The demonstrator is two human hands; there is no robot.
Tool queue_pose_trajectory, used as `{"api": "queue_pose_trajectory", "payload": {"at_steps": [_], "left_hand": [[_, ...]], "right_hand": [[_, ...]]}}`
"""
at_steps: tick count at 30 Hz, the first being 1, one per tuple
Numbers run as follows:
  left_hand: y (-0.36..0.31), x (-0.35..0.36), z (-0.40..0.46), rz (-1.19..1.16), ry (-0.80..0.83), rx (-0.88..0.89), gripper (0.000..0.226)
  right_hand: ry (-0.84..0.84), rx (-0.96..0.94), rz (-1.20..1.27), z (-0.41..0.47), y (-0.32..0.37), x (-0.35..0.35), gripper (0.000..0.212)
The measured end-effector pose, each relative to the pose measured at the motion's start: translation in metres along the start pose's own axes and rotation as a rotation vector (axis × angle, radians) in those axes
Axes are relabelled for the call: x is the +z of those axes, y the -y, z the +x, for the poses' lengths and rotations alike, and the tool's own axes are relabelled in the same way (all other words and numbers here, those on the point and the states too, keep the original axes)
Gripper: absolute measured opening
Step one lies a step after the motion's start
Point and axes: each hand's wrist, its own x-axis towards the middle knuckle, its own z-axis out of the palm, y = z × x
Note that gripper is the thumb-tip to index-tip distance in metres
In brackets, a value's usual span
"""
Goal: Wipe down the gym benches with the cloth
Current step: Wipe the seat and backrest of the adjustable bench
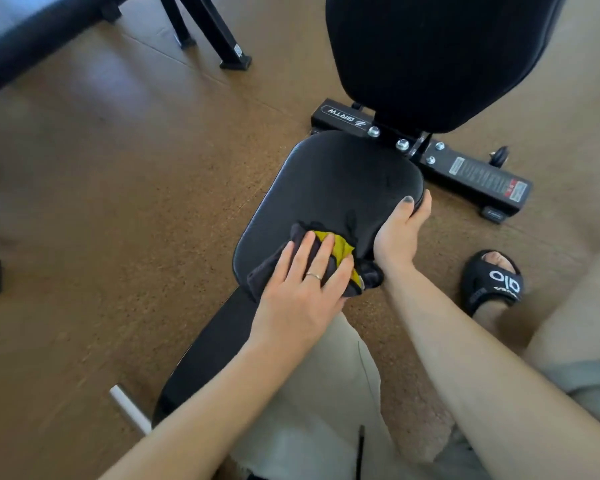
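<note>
Clearly soft and light, the cloth [340, 258] is pressed flat on the near end of the seat pad [329, 188] by the left hand [302, 289], fingers straight and spread — best bunched under the palm. The pad's edge is gripped by the right hand [400, 233], fingers curled round it. Smooth, probably slippery padding is seen — a brown floor [118, 185] lies around.

Cloth [340, 251] on seat pad [329, 188], backrest [430, 53] behind

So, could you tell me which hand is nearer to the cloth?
The left hand: it presses flat on the cloth on the seat pad. The right hand grips the pad's right edge, just beside the cloth.
</note>
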Motion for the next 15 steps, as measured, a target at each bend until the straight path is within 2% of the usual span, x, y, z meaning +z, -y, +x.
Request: {"api": "queue_pose_trajectory", "payload": {"at_steps": [5, 8, 12, 15], "left_hand": [[0.012, -0.005, -0.030, 0.010, -0.051, 0.090, 0.037], [0.032, -0.013, -0.056, -0.021, -0.065, 0.160, 0.046], [0.030, -0.014, -0.041, -0.010, 0.002, 0.125, 0.047], [0.006, -0.009, -0.004, 0.028, 0.110, 0.077, 0.060]], "right_hand": [[0.095, 0.068, 0.040, 0.003, 0.000, -0.008, 0.054], [0.154, 0.093, 0.070, 0.003, 0.001, -0.014, 0.055], [0.213, 0.177, 0.197, 0.002, 0.006, -0.020, 0.050], [0.243, 0.362, 0.363, 0.009, 0.005, -0.026, 0.056]]}}
